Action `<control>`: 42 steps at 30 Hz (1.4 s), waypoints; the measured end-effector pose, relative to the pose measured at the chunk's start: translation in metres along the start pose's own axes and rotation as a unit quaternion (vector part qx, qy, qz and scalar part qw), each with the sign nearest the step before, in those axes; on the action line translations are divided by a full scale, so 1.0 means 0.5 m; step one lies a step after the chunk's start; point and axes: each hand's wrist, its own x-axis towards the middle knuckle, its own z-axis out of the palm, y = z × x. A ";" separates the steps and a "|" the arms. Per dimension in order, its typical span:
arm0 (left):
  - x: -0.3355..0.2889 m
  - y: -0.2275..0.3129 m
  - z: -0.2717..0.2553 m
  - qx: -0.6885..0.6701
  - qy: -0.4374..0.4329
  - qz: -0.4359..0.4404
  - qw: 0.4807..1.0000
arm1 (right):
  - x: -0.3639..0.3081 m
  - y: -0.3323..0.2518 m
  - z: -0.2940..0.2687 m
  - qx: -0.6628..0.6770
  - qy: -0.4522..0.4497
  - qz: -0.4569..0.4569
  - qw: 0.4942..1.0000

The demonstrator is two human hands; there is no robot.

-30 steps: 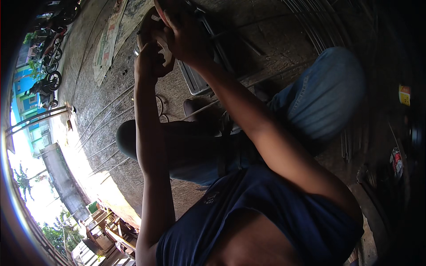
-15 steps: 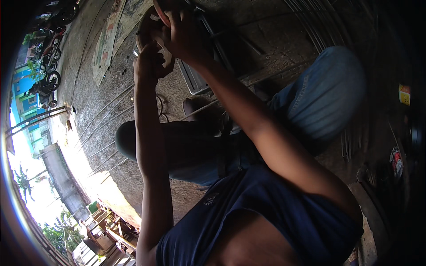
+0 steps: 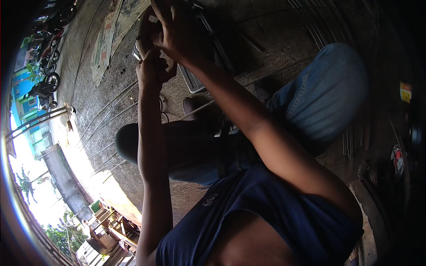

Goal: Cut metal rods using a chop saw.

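My left hand is closed on a curved, brownish part with a notched lower edge, held up near the top of the view. A shiny metal bit shows at the outer side of this part. My right hand lies against the same part from the right. Its thumb points to the left and a finger stretches up to the picture's top edge, where the fingertips are cut off. Behind the right wrist, a grey flat tray-like panel lies on the ground, partly hidden.
Long thin metal rods lie on the rough ground at left, with more rods at upper right. My bent knee rises on the right. Parked motorcycles stand at far left. Wooden furniture is at lower left.
A red-edged thing at my right fingers has gone out of sight. My right hand has shifted slightly left, its finger now stretched upward. My left hand has moved slightly right.
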 end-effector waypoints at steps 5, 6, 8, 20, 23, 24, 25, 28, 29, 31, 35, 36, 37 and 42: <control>-0.007 -0.014 0.000 0.104 -0.009 0.078 0.991 | -0.007 0.006 0.015 0.005 0.010 -0.010 1.000; -0.007 -0.017 0.000 0.062 -0.015 0.066 0.996 | -0.008 0.005 0.015 0.007 0.009 -0.011 1.000; -0.005 -0.021 0.002 -0.016 -0.006 0.025 1.000 | -0.008 0.004 0.012 0.007 0.009 -0.013 1.000; -0.023 -0.024 0.011 0.022 0.018 0.015 0.999 | -0.024 0.000 0.003 0.019 -0.003 -0.010 1.000; -0.026 -0.025 0.015 0.038 0.036 0.025 0.998 | -0.025 0.001 0.004 0.009 -0.021 -0.018 1.000; -0.026 -0.025 0.016 0.027 0.038 0.015 0.999 | -0.024 0.003 0.004 0.005 -0.022 -0.021 1.000; -0.026 -0.025 0.017 0.017 0.037 0.008 0.999 | -0.024 0.003 0.004 0.006 -0.013 -0.020 1.000; -0.029 -0.025 0.018 0.019 0.036 0.008 0.999 | -0.026 0.004 0.001 0.032 -0.005 -0.006 0.999; -0.030 -0.025 0.018 0.027 0.039 0.007 0.999 | -0.026 0.004 0.001 0.030 -0.007 -0.008 0.999; -0.033 -0.024 0.019 0.032 0.035 0.016 0.999 | -0.029 0.003 0.000 0.012 -0.015 -0.018 1.000; -0.042 -0.022 0.023 0.029 0.031 0.022 0.999 | -0.034 0.004 0.010 0.077 0.011 -0.007 0.997; -0.043 -0.021 0.025 0.023 0.033 0.020 0.999 | -0.035 0.005 0.013 0.087 0.016 -0.005 0.996; -0.045 -0.021 0.027 0.020 0.037 0.018 0.999 | -0.036 0.007 0.016 0.075 0.014 -0.011 0.997; -0.052 -0.020 0.033 0.030 0.044 0.011 0.998 | -0.037 0.016 0.023 0.055 0.010 -0.023 0.998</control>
